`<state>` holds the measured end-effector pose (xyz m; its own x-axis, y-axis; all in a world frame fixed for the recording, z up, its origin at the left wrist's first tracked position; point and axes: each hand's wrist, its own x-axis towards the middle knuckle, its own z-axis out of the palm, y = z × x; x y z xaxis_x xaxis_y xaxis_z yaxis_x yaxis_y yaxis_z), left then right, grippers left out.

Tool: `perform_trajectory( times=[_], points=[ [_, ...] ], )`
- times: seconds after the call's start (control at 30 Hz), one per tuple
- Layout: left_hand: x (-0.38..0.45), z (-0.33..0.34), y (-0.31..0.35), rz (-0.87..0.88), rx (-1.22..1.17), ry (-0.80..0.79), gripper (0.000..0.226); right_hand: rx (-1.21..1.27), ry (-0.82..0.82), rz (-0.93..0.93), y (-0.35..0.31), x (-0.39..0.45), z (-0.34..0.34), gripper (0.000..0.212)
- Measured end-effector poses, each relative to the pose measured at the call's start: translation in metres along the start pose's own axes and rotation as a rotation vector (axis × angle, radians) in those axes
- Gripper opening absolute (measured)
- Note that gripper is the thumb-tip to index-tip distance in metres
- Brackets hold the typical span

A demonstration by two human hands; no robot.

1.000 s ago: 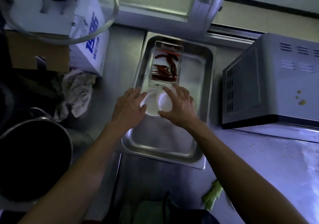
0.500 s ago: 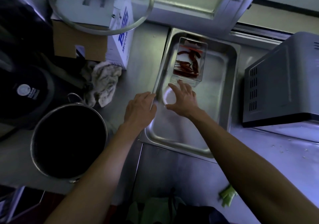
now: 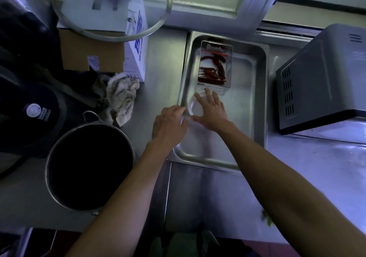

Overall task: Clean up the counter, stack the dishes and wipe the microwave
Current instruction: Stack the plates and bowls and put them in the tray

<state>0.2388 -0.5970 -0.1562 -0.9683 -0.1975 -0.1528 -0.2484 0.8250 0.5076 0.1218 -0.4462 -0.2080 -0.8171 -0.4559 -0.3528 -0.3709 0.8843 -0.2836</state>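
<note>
Steel counter (image 3: 217, 193), dim light. Left hand (image 3: 170, 123): on the tray's left rim, fingers curled; grip unclear. Right hand (image 3: 211, 110): fingers spread flat over a small round clear dish (image 3: 193, 106) inside the tray (image 3: 259, 106), long axis running away from the hands. Just beyond the fingertips: clear box (image 3: 215, 67) of red chillies, lengthwise likewise. Right of hands: microwave (image 3: 324, 80). Left: pot (image 3: 89, 165), rag (image 3: 118, 98).

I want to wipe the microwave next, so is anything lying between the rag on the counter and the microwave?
Yes. The steel tray sits on the counter between the rag and the microwave. The clear box of chillies stands in it, and both hands, left and right, are over its near-left part.
</note>
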Motion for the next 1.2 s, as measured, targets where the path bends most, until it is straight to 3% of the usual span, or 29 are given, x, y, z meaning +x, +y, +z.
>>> perform_trajectory(
  times=[0.27,0.4,0.73,1.2],
  points=[
    [-0.019,0.0,0.012,0.031,0.013,-0.064,0.039,0.096,0.061,0.078,0.01,-0.043,-0.008,0.082],
    [-0.029,0.011,0.033,0.132,0.065,-0.098,0.041,0.137,0.067,0.147,0.035,-0.09,-0.016,0.082],
    [-0.089,0.072,0.135,0.437,0.239,-0.189,0.046,0.304,0.228,0.27,0.111,-0.26,-0.009,0.064],
    [-0.235,0.193,0.278,0.779,0.447,-0.396,0.048,0.467,0.289,0.571,0.225,-0.51,0.064,0.072]
  ],
)
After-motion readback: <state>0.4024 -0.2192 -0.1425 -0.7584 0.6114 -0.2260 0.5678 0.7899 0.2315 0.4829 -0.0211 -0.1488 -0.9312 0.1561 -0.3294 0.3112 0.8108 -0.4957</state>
